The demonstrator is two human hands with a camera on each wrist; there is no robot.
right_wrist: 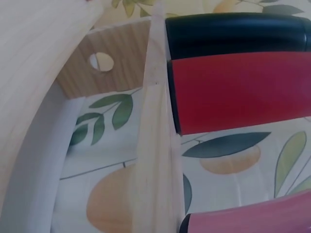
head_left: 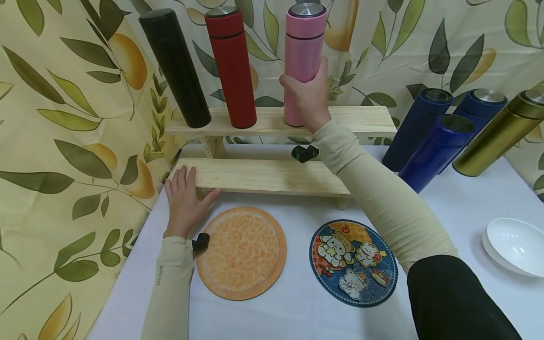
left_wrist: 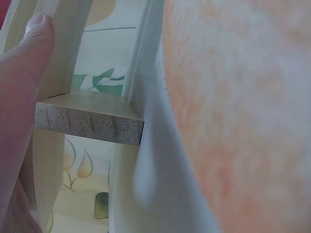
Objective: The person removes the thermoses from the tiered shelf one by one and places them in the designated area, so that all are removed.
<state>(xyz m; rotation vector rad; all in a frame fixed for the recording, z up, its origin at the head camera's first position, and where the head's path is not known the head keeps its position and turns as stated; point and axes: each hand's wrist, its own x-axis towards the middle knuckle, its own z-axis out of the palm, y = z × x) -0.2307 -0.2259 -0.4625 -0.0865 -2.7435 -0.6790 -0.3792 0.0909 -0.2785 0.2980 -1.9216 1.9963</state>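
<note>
Leafy, fruit-print fabric (head_left: pixel 25 141) hangs behind a white-covered table (head_left: pixel 238 321). Right hand (head_left: pixel 309 97) is wrapped round a smooth pink bottle (head_left: pixel 302 59) with a shiny metal lid, at the pale wooden upper shelf (head_left: pixel 361 120); red bottle (head_left: pixel 231 75) and black bottle (head_left: pixel 176 71) stand left of it. Left hand (head_left: pixel 184 203), well apart, rests straight fingers on the lower shelf (head_left: pixel 272 177), just beside a round, mottled tan mat (head_left: pixel 244 252).
</note>
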